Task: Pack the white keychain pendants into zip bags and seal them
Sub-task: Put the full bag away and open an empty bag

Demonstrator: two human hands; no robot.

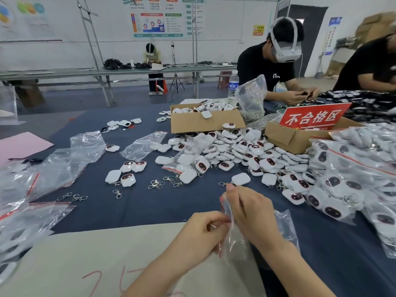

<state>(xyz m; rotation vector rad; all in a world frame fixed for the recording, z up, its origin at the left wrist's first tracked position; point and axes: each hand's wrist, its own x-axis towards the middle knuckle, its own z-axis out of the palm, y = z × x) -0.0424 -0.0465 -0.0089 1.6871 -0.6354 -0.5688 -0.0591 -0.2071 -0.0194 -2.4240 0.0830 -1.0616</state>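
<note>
Both your left hand (205, 230) and right hand (250, 213) pinch the zip bag (234, 245) between them. The nearest white pendant (241, 179) lies just beyond your right thumb, its ring pointing left, so the right hand is nearer.

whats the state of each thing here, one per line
left hand, pinching the zip bag
right hand, pinching the zip bag's top
zip bag, held up, seal unclear
box, open, part full
bottle, upright, capped
pendants, loose, piled, unbagged
</note>
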